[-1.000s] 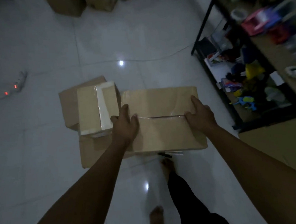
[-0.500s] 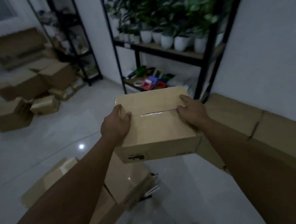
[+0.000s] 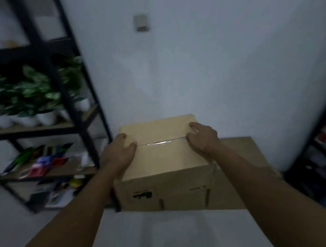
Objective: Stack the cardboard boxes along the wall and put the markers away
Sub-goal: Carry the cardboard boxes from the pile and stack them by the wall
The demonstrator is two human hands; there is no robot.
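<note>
I hold a taped brown cardboard box [image 3: 160, 158] in both hands, close to the white wall. My left hand [image 3: 118, 155] grips its left top edge and my right hand [image 3: 203, 138] grips its right top edge, thumbs near the clear tape seam. The box's front face carries a small black printed label. Behind and below it, another cardboard box [image 3: 245, 156] stands against the wall. I cannot tell whether the held box touches it. No markers can be made out in this blurred view.
A black metal shelf rack [image 3: 70, 102] stands on the left with potted plants [image 3: 41, 104] on one level and colourful small items [image 3: 41, 164] below. Another dark rack [image 3: 325, 141] stands at the right edge. A wall socket [image 3: 141, 23] is high on the wall.
I lifted the box off the floor pile and turned with it. One second ago it sat on the floor; now I face the wall with it over the box there.
</note>
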